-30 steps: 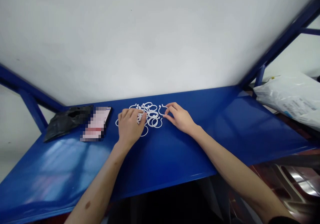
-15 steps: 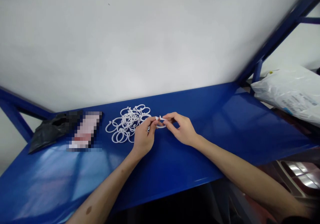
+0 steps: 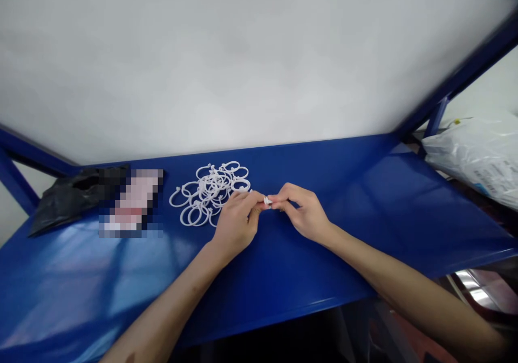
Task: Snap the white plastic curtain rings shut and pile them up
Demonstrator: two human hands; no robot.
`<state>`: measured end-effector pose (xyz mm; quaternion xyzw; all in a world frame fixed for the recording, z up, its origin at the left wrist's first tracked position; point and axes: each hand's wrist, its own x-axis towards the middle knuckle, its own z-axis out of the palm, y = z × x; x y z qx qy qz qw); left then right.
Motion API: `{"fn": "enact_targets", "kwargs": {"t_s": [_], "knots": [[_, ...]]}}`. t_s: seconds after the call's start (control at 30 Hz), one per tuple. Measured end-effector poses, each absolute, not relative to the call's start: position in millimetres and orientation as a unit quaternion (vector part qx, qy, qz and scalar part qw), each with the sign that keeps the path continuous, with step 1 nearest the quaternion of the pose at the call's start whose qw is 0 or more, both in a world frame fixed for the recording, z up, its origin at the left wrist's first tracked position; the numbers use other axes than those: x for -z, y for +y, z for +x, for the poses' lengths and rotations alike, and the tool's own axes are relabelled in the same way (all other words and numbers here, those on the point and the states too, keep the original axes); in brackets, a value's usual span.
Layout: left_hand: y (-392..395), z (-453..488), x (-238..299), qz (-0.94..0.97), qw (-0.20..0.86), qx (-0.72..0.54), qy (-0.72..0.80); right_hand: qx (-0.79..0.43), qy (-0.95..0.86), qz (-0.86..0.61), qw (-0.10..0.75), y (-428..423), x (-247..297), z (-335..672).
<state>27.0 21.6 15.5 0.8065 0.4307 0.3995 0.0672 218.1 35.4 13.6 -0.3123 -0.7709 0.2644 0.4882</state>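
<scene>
We record a pale wall (image 3: 259,61) filling the upper view, with a glossy blue table (image 3: 291,266) running below it. Blue beams (image 3: 461,75) slope up at both ends. At the far right we note a white plastic parcel (image 3: 481,155), printed markings on its side, just past the table's edge. On the left part of the tabletop we see a crumpled black bag (image 3: 68,198) and, right beside it, a flat item (image 3: 133,198) blurred into pixels. Near the middle lies a loose, overlapping pile of white rings (image 3: 212,185). The left hand (image 3: 238,217) hides the pile's near right side; its thumb and fingers are pinched on a white piece. The right hand (image 3: 303,209) faces it, thumb and forefinger pinched on the same piece. Smallest is that white piece (image 3: 267,201) itself, between the two sets of fingertips, just right of the pile; fingers cover most of it, so we cannot tell its full outline.
</scene>
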Motion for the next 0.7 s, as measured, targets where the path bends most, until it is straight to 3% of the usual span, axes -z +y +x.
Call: {"fn": "enact_targets", "kwargs": {"t_s": [0.37,0.7], "knots": [[27,25,-11,0.852,0.009,-0.281,0.442,-0.204,-0.831,-0.321,0.406,44,-7,227],[28,22,-14,0.832,-0.004,-0.305,0.463,-0.221,-0.816,-0.354,0.400,42,-7,221]]}}
